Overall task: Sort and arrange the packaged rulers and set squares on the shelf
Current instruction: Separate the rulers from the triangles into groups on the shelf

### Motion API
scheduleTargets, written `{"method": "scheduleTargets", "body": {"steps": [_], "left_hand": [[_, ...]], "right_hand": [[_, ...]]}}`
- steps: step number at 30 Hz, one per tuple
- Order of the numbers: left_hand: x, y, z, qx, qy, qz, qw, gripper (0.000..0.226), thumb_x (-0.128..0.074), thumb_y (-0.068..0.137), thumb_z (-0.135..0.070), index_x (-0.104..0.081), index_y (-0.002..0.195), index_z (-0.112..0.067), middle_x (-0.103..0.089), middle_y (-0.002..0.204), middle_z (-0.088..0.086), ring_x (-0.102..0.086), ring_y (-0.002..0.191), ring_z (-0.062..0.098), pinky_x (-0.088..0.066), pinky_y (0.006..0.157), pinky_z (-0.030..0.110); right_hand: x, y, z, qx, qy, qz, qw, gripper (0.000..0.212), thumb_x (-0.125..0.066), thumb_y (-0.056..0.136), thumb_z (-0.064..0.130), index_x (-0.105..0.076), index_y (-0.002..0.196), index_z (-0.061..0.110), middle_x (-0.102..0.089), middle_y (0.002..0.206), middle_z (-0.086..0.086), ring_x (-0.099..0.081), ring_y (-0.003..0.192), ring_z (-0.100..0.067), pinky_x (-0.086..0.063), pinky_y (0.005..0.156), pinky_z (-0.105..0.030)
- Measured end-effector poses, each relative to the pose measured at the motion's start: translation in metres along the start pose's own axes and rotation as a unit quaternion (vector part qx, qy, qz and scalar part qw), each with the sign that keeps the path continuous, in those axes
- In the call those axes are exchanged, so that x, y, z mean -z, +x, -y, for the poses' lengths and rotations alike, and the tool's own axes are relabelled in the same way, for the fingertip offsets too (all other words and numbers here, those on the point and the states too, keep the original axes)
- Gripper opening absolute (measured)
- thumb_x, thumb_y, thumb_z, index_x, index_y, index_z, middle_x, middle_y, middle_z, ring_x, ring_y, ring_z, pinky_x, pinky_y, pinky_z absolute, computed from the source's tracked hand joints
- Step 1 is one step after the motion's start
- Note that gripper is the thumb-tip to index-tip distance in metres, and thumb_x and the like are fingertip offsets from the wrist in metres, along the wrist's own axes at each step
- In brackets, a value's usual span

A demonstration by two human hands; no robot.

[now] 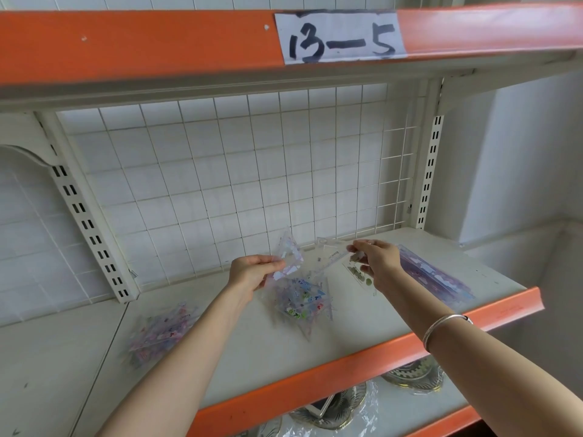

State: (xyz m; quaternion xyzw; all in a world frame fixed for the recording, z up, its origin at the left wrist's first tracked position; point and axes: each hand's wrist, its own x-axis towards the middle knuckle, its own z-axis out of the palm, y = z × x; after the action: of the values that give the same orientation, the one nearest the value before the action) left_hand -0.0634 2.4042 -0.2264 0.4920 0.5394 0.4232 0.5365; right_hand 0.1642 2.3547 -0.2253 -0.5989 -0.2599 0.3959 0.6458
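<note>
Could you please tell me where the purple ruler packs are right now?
In the head view, the purple ruler packs lie on the shelf's right end, just beyond the right hand, right of the middle pile.

We record a cream shelf (252,351) with an orange front edge. On it lie a loose pile of packaged rulers (161,332) at left, a heap of set squares (303,305) centrally, and purple packs (433,277) at right.

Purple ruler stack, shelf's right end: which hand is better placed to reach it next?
Right hand, probably: it sits beside the purple ruler stack; the left hand is beyond the middle pile. Both hold set squares.
</note>
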Motion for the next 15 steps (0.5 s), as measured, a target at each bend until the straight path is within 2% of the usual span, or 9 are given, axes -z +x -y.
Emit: {"method": "scheduleTargets", "body": {"steps": [4,9,13,15], "left_hand": [[0.002,-0.001,0.004,0.002,0.063,0.023,0.998,0.015,-0.084,0.067,-0.006,-0.073,0.077,-0.011,-0.068,0.062,-0.002,-0.055,0.052,0.006,-0.040,0.052,0.016],[-0.003,-0.004,0.009,-0.015,0.159,0.063,0.985,0.024,-0.084,0.068,-0.008,-0.073,0.088,-0.005,-0.065,0.064,0.001,-0.053,0.045,0.002,-0.040,0.045,0.014],[-0.010,-0.002,0.015,-0.059,0.257,0.056,0.963,0.027,-0.089,0.061,-0.017,-0.073,0.082,-0.013,-0.066,0.067,-0.002,-0.059,0.060,0.008,-0.046,0.058,0.018],[-0.012,0.000,0.017,-0.091,0.304,0.036,0.948,0.027,-0.090,0.059,-0.023,-0.073,0.079,-0.016,-0.063,0.065,-0.007,-0.059,0.064,0.007,-0.044,0.059,0.017]], "right_hand": [[-0.001,0.000,-0.002,-0.001,0.007,-0.005,1.000,0.011,-0.061,0.090,0.008,-0.061,0.079,0.010,-0.070,0.080,-0.005,-0.057,0.062,-0.015,-0.042,0.060,-0.026],[-0.002,-0.001,-0.005,-0.010,0.008,-0.002,1.000,0.004,-0.059,0.090,0.008,-0.062,0.088,0.007,-0.069,0.079,-0.003,-0.056,0.061,-0.014,-0.041,0.059,-0.026],[-0.001,-0.002,-0.008,-0.015,0.003,0.001,1.000,0.008,-0.059,0.090,0.008,-0.063,0.096,0.004,-0.070,0.079,-0.003,-0.057,0.060,-0.013,-0.041,0.060,-0.026],[-0.001,-0.002,-0.010,-0.016,0.003,0.003,1.000,0.009,-0.059,0.090,0.008,-0.062,0.098,0.004,-0.070,0.079,-0.002,-0.057,0.061,-0.014,-0.041,0.060,-0.026]]}}
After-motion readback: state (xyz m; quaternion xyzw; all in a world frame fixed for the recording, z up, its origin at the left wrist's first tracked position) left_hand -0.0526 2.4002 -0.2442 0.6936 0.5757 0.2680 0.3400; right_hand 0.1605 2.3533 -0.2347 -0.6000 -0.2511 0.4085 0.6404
